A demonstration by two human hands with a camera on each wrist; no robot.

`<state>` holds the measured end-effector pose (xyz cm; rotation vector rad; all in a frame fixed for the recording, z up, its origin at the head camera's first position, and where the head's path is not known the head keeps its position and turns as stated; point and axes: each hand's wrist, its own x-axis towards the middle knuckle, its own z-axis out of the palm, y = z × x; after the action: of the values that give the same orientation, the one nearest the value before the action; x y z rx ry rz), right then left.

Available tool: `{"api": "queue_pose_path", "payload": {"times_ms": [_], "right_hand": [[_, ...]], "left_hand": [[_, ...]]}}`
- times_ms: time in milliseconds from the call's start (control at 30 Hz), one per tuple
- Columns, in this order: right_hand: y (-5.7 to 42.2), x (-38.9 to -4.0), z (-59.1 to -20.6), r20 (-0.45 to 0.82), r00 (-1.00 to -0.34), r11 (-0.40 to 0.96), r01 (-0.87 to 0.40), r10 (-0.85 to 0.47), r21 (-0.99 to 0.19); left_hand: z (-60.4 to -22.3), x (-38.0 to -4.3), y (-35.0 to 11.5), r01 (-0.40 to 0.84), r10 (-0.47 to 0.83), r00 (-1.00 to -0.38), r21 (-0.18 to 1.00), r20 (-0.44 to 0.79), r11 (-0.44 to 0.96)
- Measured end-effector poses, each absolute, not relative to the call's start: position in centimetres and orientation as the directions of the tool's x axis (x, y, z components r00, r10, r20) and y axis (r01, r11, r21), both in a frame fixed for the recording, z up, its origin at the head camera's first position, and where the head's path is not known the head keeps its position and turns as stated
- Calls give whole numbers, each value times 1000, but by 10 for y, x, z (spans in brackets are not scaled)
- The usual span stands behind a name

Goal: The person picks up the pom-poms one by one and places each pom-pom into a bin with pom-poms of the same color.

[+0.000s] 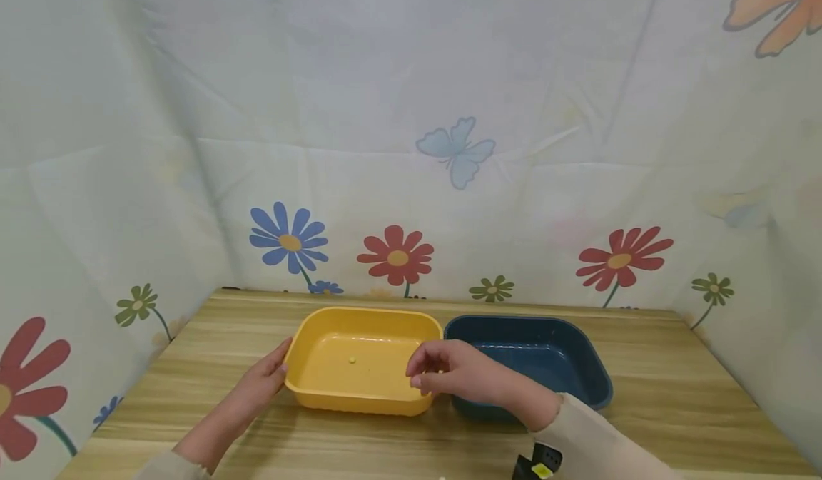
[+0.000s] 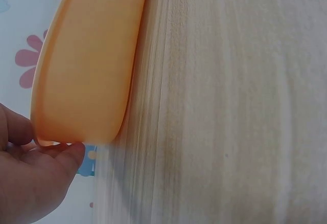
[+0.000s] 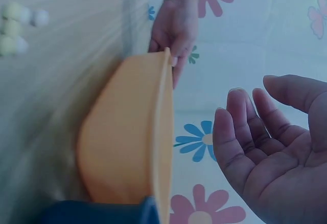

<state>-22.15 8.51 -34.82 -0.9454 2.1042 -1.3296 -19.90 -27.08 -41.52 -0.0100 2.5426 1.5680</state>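
Observation:
A yellow rectangular basin [image 1: 359, 403] stands on the wooden table, with one small pale yellow ball [image 1: 352, 360] on its floor. My left hand [image 1: 260, 380] holds the basin's left end by the rim; the left wrist view shows thumb and fingers of this hand [image 2: 38, 173] at the basin's edge [image 2: 87, 70]. Over the basin's right end hovers my right hand [image 1: 465, 373], its fingers loosely bent. In the right wrist view that hand [image 3: 276, 152] has nothing between thumb and fingers, and the basin [image 3: 122, 132] lies beyond it.
A dark blue basin [image 1: 594, 373] sits against the yellow one's right side, partly behind my right forearm. Several small pale yellow and white balls [image 3: 13, 27] lie on the table in the right wrist view. A flower-printed cloth [image 1: 398, 109] rises behind and beside the table [image 1: 674, 394].

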Motion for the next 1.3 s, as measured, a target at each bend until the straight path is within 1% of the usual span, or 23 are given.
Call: {"api": "queue_pose_path", "payload": {"times_ms": [133,333,500,633,767,933,1133,1300], "right_hand": [[94,-210,-356,-36,-643,286,-289,-765,-914],[106,-200,-365,-86,-655,337,-267,-751,-903],[115,-194,-377,-61,-636,316,-295,-769,-901],[120,-190,-389,-66,-629,330,-314,-774,-890],[125,-187,-403,-84,-599,338,-326,-797,-883],[129,-184,-416,-150,-574,358,-267,-805,-895],[130,-182,-420,-203,-566,375,-205,-799,-904],[131,-179,-424,-290,-564,425,-123,-773,-897]], "left_hand": [[-415,-199,-272,-84,78,-988,881,-136,465],[-415,-201,-273,-77,90,-987,883,-134,464],[-415,-200,-272,-84,93,-986,885,-141,458],[-415,-200,-272,-87,95,-985,887,-145,453],[-415,-200,-271,-92,94,-984,887,-150,452],[-413,-199,-271,-85,100,-984,885,-147,457],[-412,-200,-271,-88,103,-983,883,-152,461],[-413,-200,-272,-83,108,-983,884,-149,461]]}}
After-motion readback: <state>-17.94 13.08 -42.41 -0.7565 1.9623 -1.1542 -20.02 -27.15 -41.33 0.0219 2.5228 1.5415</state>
